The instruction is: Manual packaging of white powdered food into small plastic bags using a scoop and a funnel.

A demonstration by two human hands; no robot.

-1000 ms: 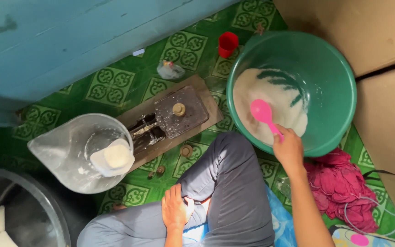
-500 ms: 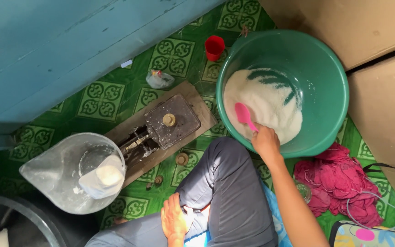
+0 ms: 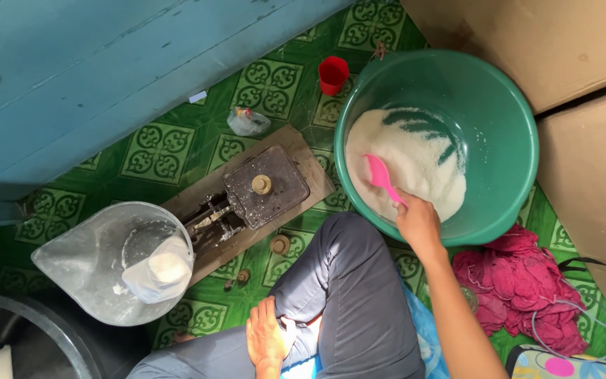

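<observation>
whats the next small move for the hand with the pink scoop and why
Probably dig the pink scoop deeper into the white grains and lift a load. The right hand holds its handle with the bowl of the scoop lying on the heap in the green basin, looking unfilled, while the clear scale pan holds only a small bag. The left hand rests on the leg.

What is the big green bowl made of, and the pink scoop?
The green bowl looks like plastic: smooth, evenly coloured, with a soft sheen on its wall. The pink scoop, held in the right hand, also looks plastic: bright, glossy, moulded in one piece.
</observation>
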